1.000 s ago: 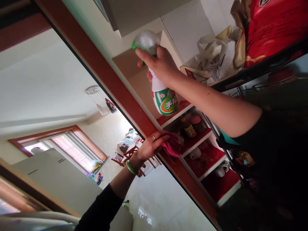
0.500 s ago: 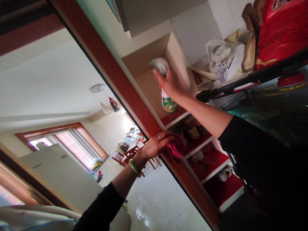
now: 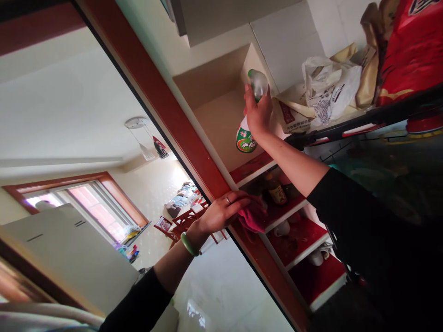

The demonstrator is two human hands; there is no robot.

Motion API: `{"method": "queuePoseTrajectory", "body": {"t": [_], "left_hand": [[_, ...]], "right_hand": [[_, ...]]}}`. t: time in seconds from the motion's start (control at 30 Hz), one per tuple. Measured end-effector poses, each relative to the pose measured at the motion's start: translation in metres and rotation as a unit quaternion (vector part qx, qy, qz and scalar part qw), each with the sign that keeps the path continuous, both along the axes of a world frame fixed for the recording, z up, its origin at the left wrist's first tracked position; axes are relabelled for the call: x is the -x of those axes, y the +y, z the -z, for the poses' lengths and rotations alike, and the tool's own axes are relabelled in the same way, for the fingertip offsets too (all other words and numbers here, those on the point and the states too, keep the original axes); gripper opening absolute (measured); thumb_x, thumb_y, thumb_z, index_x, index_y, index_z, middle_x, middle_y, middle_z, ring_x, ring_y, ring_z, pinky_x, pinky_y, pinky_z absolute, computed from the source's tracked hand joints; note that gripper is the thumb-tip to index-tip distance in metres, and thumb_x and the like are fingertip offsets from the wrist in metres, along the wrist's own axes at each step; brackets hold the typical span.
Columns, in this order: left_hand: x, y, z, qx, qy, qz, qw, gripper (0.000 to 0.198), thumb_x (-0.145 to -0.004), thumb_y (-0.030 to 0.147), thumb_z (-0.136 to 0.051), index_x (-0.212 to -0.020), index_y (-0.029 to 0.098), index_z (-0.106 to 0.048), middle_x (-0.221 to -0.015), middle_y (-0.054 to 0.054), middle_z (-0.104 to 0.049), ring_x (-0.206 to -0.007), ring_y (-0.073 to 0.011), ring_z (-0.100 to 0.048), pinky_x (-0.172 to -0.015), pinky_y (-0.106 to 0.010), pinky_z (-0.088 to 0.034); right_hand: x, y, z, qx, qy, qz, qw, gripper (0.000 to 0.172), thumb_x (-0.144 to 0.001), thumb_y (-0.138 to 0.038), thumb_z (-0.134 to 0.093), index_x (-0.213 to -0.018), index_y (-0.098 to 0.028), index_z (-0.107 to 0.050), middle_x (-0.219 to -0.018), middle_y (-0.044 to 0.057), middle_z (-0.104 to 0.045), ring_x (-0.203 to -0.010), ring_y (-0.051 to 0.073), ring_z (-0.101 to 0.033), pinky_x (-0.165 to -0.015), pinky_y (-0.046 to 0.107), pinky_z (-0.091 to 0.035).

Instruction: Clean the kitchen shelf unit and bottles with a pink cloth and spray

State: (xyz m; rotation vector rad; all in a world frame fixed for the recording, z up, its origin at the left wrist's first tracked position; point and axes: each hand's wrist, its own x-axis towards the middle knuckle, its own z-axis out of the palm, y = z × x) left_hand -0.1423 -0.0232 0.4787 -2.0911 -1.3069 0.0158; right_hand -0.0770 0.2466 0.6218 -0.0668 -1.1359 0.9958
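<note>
Green-labelled spray bottle (image 3: 246, 140) is gripped in the right hand's (image 3: 258, 113) fingers by a niche (image 3: 218, 120); pink cloth (image 3: 252, 214) is held under the left hand's (image 3: 221, 214) fingers on the red wooden frame (image 3: 180, 133); how much is wiped cannot be told.

Red-framed window (image 3: 93, 207), pale walls (image 3: 62, 106), glossy floor (image 3: 221, 286)

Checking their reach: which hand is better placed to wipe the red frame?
Left, probably: the left hand holds a pink cloth against the red frame, while the right hand is occupied gripping a spray bottle.
</note>
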Motion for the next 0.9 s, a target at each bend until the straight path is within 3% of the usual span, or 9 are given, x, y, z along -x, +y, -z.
{"method": "queuePoseTrajectory", "body": {"t": [0.13,0.37,0.47,0.63,0.77,0.9], "left_hand": [[0.0,0.0,0.0,0.0,-0.006,-0.008,1.0,0.044,-0.11,0.03,-0.049,-0.152,0.02,-0.052,-0.137,-0.019,-0.067,-0.123,-0.0235,-0.07,-0.099,-0.035,-0.064],[0.001,0.0,0.0,-0.004,0.005,0.011,1.0,0.04,-0.11,0.028,-0.047,-0.148,0.017,-0.053,-0.138,-0.02,-0.066,-0.121,-0.0239,-0.071,-0.098,-0.036,-0.065],[0.003,0.001,0.002,-0.006,0.003,0.017,1.0,0.04,-0.11,0.027,-0.046,-0.148,0.016,-0.053,-0.138,-0.02,-0.066,-0.122,-0.0243,-0.07,-0.097,-0.037,-0.065],[0.008,0.002,0.003,-0.001,0.003,0.021,1.0,0.04,-0.11,0.025,-0.047,-0.149,0.018,-0.053,-0.14,-0.019,-0.066,-0.125,-0.0243,-0.069,-0.1,-0.037,-0.065],[0.012,0.003,0.005,-0.001,0.002,0.038,0.999,0.04,-0.109,0.022,-0.048,-0.149,0.018,-0.052,-0.139,-0.019,-0.066,-0.127,-0.0245,-0.069,-0.101,-0.036,-0.064],[0.018,0.005,0.008,-0.02,0.029,0.064,0.997,0.038,-0.108,0.017,-0.048,-0.145,0.016,-0.054,-0.139,-0.018,-0.067,-0.123,-0.0247,-0.069,-0.098,-0.035,-0.064]], "right_hand": [[-0.014,-0.005,0.003,0.027,0.071,-0.026,0.997,0.04,-0.114,-0.036,-0.044,-0.148,-0.016,-0.044,-0.13,0.012,-0.069,-0.079,0.014,-0.071,-0.068,0.025,-0.059],[-0.007,-0.015,0.006,-0.048,-0.032,-0.015,0.998,0.047,-0.114,-0.053,-0.038,-0.147,-0.022,-0.051,-0.116,0.012,-0.07,-0.079,0.018,-0.072,-0.072,0.029,-0.06],[-0.006,-0.015,0.005,-0.035,-0.003,0.014,0.999,0.051,-0.115,-0.052,-0.031,-0.152,-0.021,-0.046,-0.123,0.014,-0.067,-0.082,0.018,-0.073,-0.071,0.028,-0.06],[-0.013,-0.008,0.014,-0.076,-0.05,0.075,0.993,0.065,-0.108,-0.068,-0.045,-0.155,-0.024,-0.048,-0.124,0.016,-0.064,-0.101,0.026,-0.075,-0.072,0.031,-0.06],[-0.015,-0.001,0.028,-0.01,-0.015,0.081,0.997,0.055,-0.114,-0.054,-0.034,-0.153,-0.019,-0.048,-0.12,0.018,-0.065,-0.087,0.024,-0.074,-0.073,0.035,-0.061],[-0.012,0.007,0.033,-0.006,-0.023,0.121,0.992,0.052,-0.113,-0.053,-0.034,-0.148,-0.018,-0.051,-0.122,0.02,-0.066,-0.087,0.025,-0.074,-0.073,0.037,-0.06]]}}
